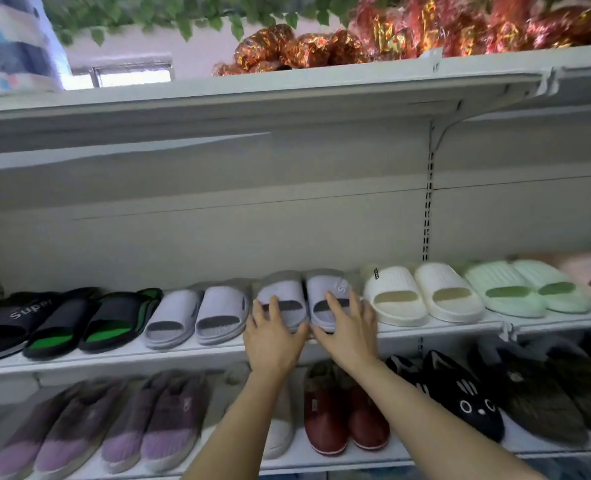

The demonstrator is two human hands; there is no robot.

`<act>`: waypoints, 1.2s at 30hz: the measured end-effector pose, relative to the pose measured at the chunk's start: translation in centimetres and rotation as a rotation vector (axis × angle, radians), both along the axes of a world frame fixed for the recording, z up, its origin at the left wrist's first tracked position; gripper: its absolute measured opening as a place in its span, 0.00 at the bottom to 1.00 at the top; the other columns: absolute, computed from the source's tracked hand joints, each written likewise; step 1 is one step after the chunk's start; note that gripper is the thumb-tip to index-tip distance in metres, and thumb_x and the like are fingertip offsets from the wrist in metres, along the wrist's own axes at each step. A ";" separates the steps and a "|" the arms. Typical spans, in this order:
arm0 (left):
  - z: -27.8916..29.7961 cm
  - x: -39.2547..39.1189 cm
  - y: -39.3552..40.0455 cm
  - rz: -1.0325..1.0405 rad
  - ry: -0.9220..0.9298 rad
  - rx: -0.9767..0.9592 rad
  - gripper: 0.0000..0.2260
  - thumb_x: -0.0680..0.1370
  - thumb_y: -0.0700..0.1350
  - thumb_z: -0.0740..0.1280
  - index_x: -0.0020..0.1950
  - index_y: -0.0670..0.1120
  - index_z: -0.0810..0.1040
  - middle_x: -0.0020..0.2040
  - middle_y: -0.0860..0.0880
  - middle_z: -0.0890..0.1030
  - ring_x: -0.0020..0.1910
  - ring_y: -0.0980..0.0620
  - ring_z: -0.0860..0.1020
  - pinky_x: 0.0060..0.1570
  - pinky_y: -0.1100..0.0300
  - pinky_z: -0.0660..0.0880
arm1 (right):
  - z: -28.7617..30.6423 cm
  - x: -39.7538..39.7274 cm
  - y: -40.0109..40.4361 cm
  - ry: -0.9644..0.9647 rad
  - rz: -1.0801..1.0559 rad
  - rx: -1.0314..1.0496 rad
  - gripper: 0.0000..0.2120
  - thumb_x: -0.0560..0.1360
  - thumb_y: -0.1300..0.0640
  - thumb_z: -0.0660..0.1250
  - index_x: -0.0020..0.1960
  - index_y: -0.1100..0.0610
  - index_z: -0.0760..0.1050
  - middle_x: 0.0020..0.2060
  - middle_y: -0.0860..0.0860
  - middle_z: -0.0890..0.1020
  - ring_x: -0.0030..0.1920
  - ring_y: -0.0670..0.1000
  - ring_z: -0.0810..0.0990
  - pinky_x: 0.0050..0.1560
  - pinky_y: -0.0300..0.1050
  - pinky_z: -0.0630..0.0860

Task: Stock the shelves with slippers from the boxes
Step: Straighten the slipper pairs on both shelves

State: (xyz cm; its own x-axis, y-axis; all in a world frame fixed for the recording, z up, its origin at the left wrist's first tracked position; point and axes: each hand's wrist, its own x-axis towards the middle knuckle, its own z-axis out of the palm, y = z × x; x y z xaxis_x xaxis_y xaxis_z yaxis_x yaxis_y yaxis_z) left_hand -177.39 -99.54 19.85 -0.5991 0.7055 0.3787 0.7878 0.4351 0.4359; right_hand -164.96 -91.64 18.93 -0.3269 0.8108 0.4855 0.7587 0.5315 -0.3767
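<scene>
Both hands rest with fingers spread on a pale lilac pair of slippers (pixel 302 299) on the middle shelf (pixel 190 355): the left hand (pixel 273 336) on the left slipper, the right hand (pixel 347 329) on the right one, neither gripping.

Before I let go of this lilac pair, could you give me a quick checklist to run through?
1. Lilac pair sits on the middle shelf: ok.
2. Left hand and right hand each on a slipper: ok.
3. Toes in line with the neighbouring lilac pair: ok.
4. Clear of the cream pair: ok.
5. Slippers lie flat: cannot tell, the hands cover the fronts.
</scene>
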 end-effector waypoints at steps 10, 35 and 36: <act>-0.8 0.7 -0.3 0.060 0.049 -0.006 0.38 0.76 0.68 0.60 0.81 0.52 0.54 0.81 0.41 0.54 0.76 0.38 0.59 0.72 0.45 0.61 | -0.7 0.2 -0.1 0.030 0.034 -0.008 0.35 0.73 0.32 0.62 0.77 0.39 0.56 0.79 0.54 0.51 0.74 0.63 0.54 0.72 0.59 0.57; -1.0 19.4 12.9 -0.021 0.039 0.001 0.36 0.77 0.64 0.60 0.81 0.56 0.48 0.81 0.40 0.50 0.76 0.35 0.57 0.75 0.45 0.57 | 0.4 19.9 11.8 -0.120 0.091 0.008 0.36 0.74 0.39 0.61 0.77 0.36 0.48 0.79 0.51 0.42 0.76 0.64 0.48 0.74 0.60 0.53; -1.1 19.7 13.0 0.013 0.063 -0.013 0.36 0.78 0.65 0.59 0.81 0.57 0.47 0.81 0.38 0.50 0.75 0.35 0.59 0.74 0.45 0.58 | 0.4 20.0 12.0 -0.128 0.102 0.009 0.35 0.75 0.39 0.61 0.77 0.36 0.48 0.79 0.51 0.42 0.76 0.65 0.48 0.74 0.60 0.52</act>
State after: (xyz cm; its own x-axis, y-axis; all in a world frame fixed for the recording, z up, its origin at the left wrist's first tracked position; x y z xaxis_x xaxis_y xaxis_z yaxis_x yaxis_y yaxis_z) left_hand -157.67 -86.50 18.73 -0.5833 0.7029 0.4071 0.8079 0.4505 0.3798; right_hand -144.97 -79.63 19.35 -0.4672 0.7658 0.4419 0.7421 0.6113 -0.2748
